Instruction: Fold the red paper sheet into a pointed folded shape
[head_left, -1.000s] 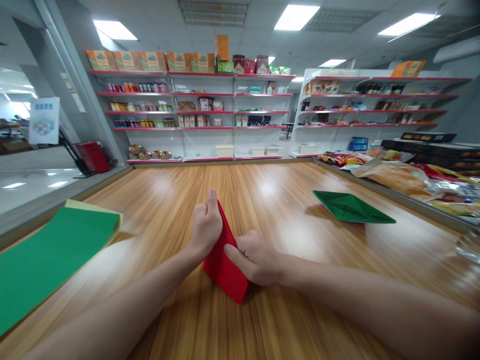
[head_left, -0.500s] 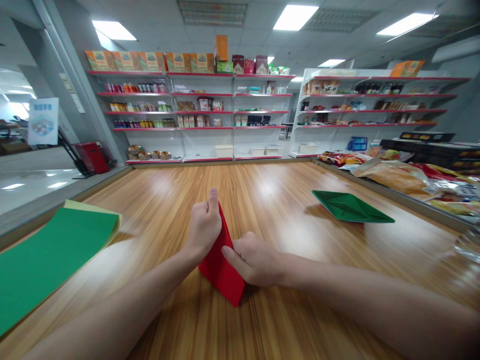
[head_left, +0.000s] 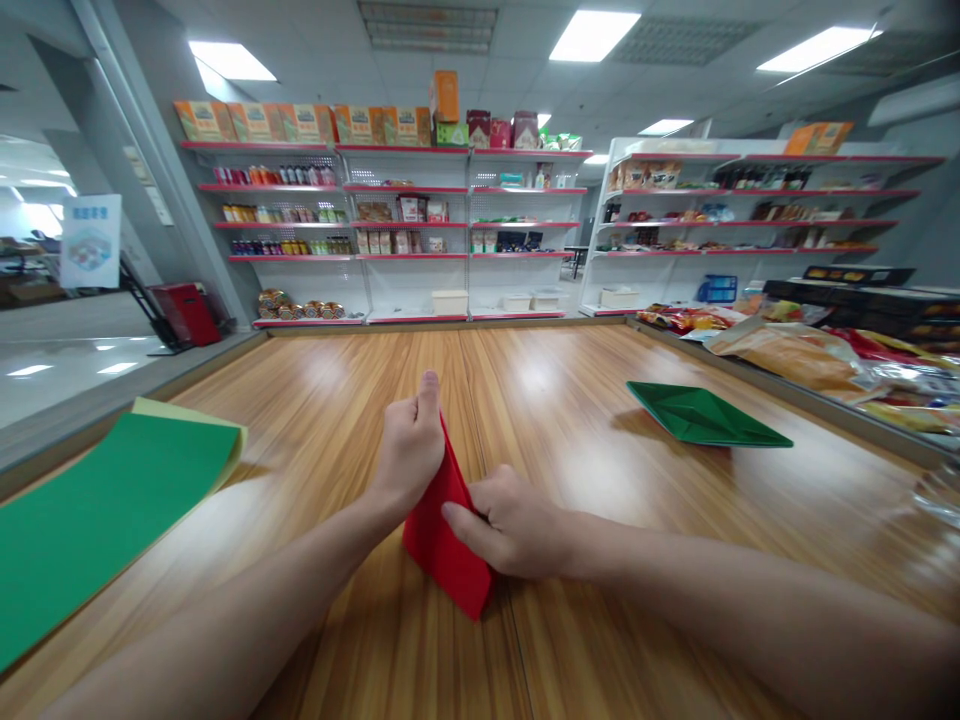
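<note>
A folded sheet of red paper (head_left: pixel 448 555) stands tilted above the wooden table (head_left: pixel 360 640), between both hands. My left hand (head_left: pixel 409 440) grips its upper part, fingers curled and thumb pointing up. On the paper's right edge, lower down, my right hand (head_left: pixel 501 522) pinches it with the thumb on the near face. The fingers behind the paper are hidden. To the right lies a folded green paper piece (head_left: pixel 701 414) with creased triangular faces.
Green and pale yellow paper sheets (head_left: pixel 127 500) lie at the left, their corner curling up. Snack bags (head_left: pixel 795 352) fill a ledge along the right edge. A clear plastic object (head_left: pixel 937 492) sits at the far right. Stocked shelves (head_left: pixel 412 222) stand beyond the table.
Both hands keep their hold on the red paper. Its lower end has shifted very slightly to the right and toward me; little else differs.
</note>
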